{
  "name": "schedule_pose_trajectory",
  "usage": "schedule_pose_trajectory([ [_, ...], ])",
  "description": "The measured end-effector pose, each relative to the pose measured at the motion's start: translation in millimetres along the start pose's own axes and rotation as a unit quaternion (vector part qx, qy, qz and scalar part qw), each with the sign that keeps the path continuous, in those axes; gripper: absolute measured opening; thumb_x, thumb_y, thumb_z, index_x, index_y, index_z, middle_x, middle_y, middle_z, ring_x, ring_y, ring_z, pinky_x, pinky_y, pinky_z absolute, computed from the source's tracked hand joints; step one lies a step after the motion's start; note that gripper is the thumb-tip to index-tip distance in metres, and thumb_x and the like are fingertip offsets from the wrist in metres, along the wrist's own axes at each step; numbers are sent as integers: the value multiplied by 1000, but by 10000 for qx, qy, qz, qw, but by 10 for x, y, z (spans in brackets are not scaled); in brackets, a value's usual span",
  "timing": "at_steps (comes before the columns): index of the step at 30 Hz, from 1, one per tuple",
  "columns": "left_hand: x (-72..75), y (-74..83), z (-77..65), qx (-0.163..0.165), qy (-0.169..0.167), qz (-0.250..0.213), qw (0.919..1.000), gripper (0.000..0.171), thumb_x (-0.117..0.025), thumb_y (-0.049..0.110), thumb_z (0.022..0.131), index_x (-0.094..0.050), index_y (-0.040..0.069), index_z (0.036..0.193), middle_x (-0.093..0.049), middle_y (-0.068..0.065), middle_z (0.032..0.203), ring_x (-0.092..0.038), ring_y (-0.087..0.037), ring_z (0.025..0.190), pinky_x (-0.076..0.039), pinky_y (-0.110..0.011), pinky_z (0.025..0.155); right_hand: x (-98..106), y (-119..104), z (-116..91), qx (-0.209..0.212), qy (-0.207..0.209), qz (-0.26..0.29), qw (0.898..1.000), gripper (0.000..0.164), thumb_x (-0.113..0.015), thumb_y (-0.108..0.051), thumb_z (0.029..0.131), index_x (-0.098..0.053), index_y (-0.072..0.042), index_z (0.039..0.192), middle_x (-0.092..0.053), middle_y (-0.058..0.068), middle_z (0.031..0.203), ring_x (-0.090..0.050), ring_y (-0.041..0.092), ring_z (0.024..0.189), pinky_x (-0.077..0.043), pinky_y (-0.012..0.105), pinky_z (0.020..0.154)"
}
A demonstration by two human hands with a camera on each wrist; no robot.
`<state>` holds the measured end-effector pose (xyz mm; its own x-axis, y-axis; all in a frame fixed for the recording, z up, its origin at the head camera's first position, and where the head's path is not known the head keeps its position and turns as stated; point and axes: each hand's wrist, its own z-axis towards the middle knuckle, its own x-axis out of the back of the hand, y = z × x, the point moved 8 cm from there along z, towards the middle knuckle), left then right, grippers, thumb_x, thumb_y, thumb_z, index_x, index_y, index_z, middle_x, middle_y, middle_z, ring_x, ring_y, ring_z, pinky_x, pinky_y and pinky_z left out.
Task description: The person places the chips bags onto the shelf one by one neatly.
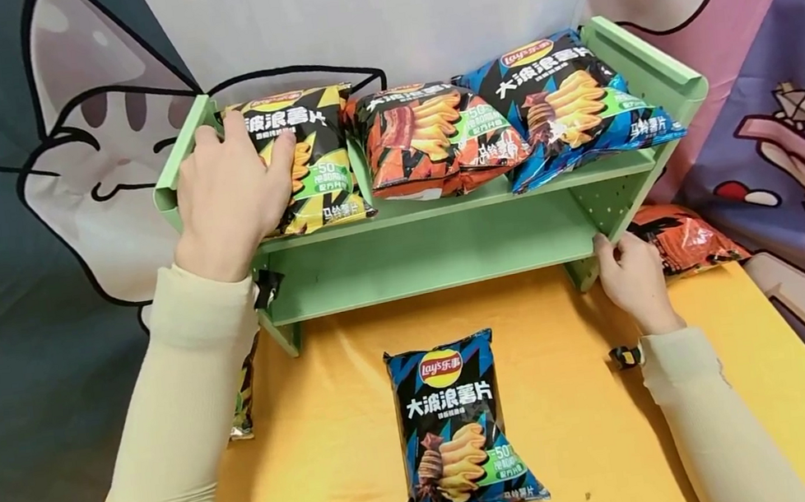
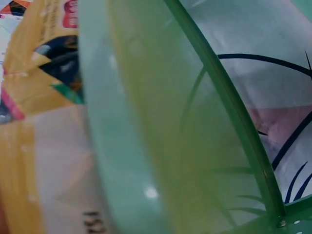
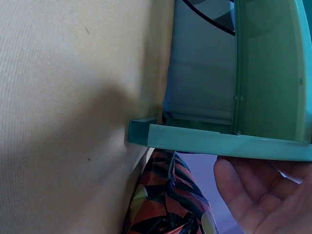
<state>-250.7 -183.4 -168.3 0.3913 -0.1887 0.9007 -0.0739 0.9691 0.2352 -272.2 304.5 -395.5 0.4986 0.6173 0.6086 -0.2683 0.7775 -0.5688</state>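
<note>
On the upper level of a green two-tier shelf (image 1: 419, 261), my left hand (image 1: 235, 191) grips a yellow-and-black bag of potato chips (image 1: 323, 144). Its thumb lies on the bag's front and its fingers reach over the top left. In the left wrist view, part of a yellow bag (image 2: 48, 97) shows beside a green panel. My right hand (image 1: 635, 278) holds the shelf's right side panel low down, fingers curled against it. A red chips bag (image 1: 438, 143) and a blue chips bag (image 1: 557, 105) lean beside the yellow one.
Another blue chips bag (image 1: 461, 435) lies face up on the yellow tablecloth (image 1: 574, 447), in front of the shelf. Right of the shelf lies an orange-red bag (image 1: 692, 239). A yellow-and-black bag (image 1: 242, 402) is partly hidden behind my left arm. Printed cloth hangs around.
</note>
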Motion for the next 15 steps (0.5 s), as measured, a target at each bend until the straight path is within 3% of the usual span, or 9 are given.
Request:
schedule_pose_trajectory([
  [5,73,61,-112,-206,411,-85,9989,80,-32,60,103,-36,-1,155,-52,-35,137,-57,-57,113,-46,-65,99,8,-9,1,73,15,8,10000,40,-49,-29,105,-55,-9,72,-51,12,63,-40,21,55,-29,30,54],
  [9,156,116,-263,-546,986,-411,9928,71,-43,54,103,-45,1,151,-54,-31,135,-57,-52,115,-45,-64,100,13,-1,6,41,37,18,10000,42,-50,-30,105,-52,-10,69,-49,11,61,-38,18,52,-28,28,51],
  [12,228,155,-401,-946,1563,-742,9804,61,-51,47,102,-55,2,143,-57,-28,128,-58,-46,114,-46,-61,99,10,1,6,50,44,22,10000,43,-50,-30,105,-51,-11,67,-48,10,59,-36,15,49,-28,28,49],
  [15,310,179,-566,-1344,2230,-1071,9596,53,-55,41,99,-63,3,136,-61,-26,120,-59,-42,108,-48,-59,93,0,1,3,92,41,21,9999,43,-51,-30,105,-50,-11,67,-46,9,59,-35,14,49,-27,28,50],
])
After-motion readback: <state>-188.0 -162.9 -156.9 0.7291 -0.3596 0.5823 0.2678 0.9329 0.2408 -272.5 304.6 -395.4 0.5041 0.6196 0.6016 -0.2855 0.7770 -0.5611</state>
